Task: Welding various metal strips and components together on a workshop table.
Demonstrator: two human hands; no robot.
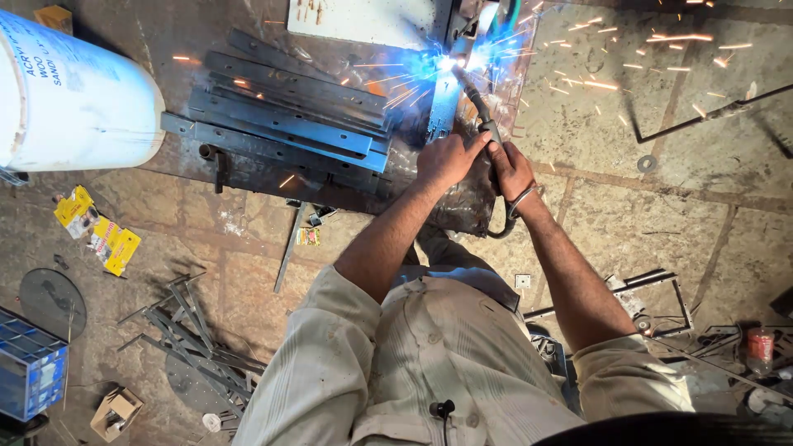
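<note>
Nearest the camera, the person's pale shirt [429, 363] fills the lower middle of the view and hides the floor beneath, and a dark rim cuts off the bottom right corner. Both forearms stretch away from the body, sleeves rolled up past the elbows. The right hand [510, 169] is closed around the black welding torch [483, 116], whose cable loops down under the wrist; the fingers themselves are tucked under and hard to make out. The left hand [446, 158] sits just beside it, fingers curled and the thumb reaching across to touch the torch's handle, steadying it; whether it grips anything more cannot be told. The torch slants up and away to its tip at the far edge of the dark metal work plate [248, 177], where a bright blue-white arc [450, 62] washes out the joint, so the piece being welded is hard to read. Orange sparks [661, 37] scatter over the stone floor to the right. On the plate, left of the hands, lies a stack of grey steel strips [289, 107]. A white bucket [70, 91] lies cut off at the far left corner.
</note>
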